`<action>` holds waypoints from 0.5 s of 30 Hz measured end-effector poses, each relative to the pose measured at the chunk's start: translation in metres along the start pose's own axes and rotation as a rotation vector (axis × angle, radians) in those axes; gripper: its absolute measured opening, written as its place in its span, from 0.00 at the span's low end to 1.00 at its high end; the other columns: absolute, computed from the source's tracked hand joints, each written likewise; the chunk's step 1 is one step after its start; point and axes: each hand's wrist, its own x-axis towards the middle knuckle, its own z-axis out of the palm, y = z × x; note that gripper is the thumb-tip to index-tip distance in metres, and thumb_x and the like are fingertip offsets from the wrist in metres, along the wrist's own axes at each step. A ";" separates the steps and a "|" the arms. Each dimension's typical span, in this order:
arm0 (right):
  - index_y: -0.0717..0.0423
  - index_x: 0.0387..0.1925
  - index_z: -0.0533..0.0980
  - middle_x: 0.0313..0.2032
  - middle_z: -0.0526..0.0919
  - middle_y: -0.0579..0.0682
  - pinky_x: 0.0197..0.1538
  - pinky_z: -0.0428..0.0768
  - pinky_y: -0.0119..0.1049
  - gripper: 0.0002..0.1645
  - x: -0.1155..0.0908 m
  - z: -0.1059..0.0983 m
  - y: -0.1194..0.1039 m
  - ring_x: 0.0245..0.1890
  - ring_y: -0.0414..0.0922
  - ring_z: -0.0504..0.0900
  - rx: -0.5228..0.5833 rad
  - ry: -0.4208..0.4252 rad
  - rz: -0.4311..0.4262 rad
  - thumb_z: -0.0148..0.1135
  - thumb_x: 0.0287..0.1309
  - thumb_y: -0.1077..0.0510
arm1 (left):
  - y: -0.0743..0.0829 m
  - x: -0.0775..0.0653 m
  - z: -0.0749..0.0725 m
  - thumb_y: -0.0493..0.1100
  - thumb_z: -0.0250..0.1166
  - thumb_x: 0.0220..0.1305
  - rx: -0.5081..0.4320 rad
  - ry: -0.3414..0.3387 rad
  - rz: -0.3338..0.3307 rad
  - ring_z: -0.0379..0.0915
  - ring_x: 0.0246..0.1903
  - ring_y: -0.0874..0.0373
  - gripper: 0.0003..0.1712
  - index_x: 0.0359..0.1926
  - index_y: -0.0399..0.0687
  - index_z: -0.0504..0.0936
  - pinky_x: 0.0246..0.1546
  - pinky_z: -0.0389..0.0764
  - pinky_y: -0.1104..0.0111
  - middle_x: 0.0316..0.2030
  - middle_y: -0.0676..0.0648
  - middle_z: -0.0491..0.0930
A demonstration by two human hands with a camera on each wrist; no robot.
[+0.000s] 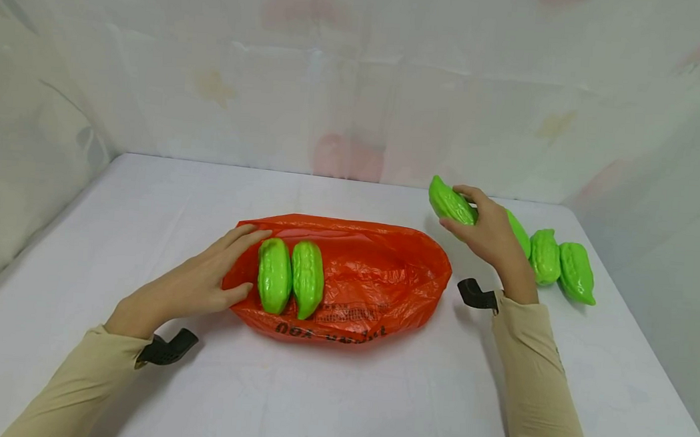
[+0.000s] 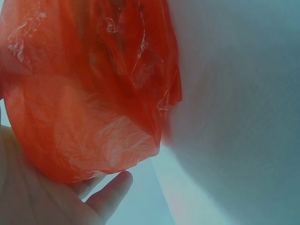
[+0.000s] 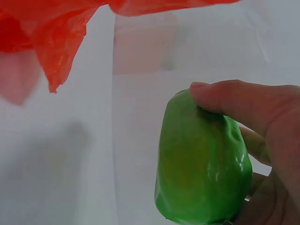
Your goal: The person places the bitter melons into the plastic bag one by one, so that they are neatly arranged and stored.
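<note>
A glossy green bitter melon [image 1: 452, 202] with a ridged skin is held by my right hand [image 1: 486, 228], raised beyond the right end of a red plastic bag [image 1: 377, 267]. In the right wrist view the thumb lies along the near end of this bitter melon [image 3: 204, 159] and fingers show behind it. The bag lies with its wide mouth spread, and two more bitter melons [image 1: 274, 275] rest side by side in its left part. My left hand [image 1: 201, 283] is at the bag's left end, fingers extended over the rim, thumb apart in front.
A row of further bitter melons [image 1: 576, 272] lies on the right of the white-covered table [image 1: 338, 405], one partly hidden behind my right hand. Pale patterned sheeting [image 1: 358, 79] hangs behind the table and along both sides. Black curved pieces [image 1: 169, 346] stick out at both wrists.
</note>
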 end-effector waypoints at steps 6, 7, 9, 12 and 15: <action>0.53 0.72 0.62 0.66 0.71 0.62 0.50 0.76 0.50 0.39 -0.003 -0.002 -0.008 0.53 0.59 0.75 -0.006 -0.005 -0.015 0.65 0.63 0.50 | 0.000 0.000 0.000 0.39 0.62 0.61 0.001 0.003 0.006 0.54 0.72 0.40 0.46 0.77 0.53 0.51 0.60 0.72 0.39 0.75 0.42 0.51; 0.53 0.72 0.62 0.66 0.71 0.62 0.50 0.76 0.50 0.40 -0.004 -0.002 -0.010 0.53 0.58 0.75 -0.007 -0.008 -0.015 0.65 0.63 0.49 | 0.000 0.001 0.000 0.38 0.62 0.61 0.001 0.005 0.009 0.54 0.72 0.40 0.46 0.77 0.53 0.51 0.60 0.72 0.39 0.75 0.42 0.51; 0.52 0.72 0.62 0.65 0.72 0.63 0.50 0.76 0.51 0.40 -0.005 -0.003 -0.015 0.53 0.58 0.75 -0.010 -0.013 -0.017 0.65 0.63 0.48 | 0.001 0.001 0.000 0.38 0.62 0.61 0.002 0.008 0.016 0.54 0.72 0.40 0.46 0.77 0.53 0.51 0.60 0.72 0.38 0.75 0.42 0.51; 0.52 0.72 0.62 0.64 0.73 0.63 0.50 0.76 0.51 0.40 -0.007 -0.004 -0.022 0.52 0.58 0.75 -0.009 -0.016 -0.026 0.65 0.63 0.48 | 0.000 0.001 0.000 0.37 0.62 0.61 -0.001 0.010 0.022 0.54 0.72 0.40 0.46 0.77 0.54 0.51 0.60 0.71 0.38 0.75 0.43 0.52; 0.52 0.72 0.62 0.63 0.73 0.63 0.49 0.76 0.50 0.40 -0.010 -0.005 -0.028 0.51 0.57 0.75 -0.005 -0.014 -0.044 0.65 0.62 0.49 | 0.000 0.001 0.000 0.37 0.62 0.61 -0.006 0.011 0.025 0.54 0.72 0.40 0.46 0.77 0.54 0.52 0.61 0.70 0.38 0.75 0.43 0.52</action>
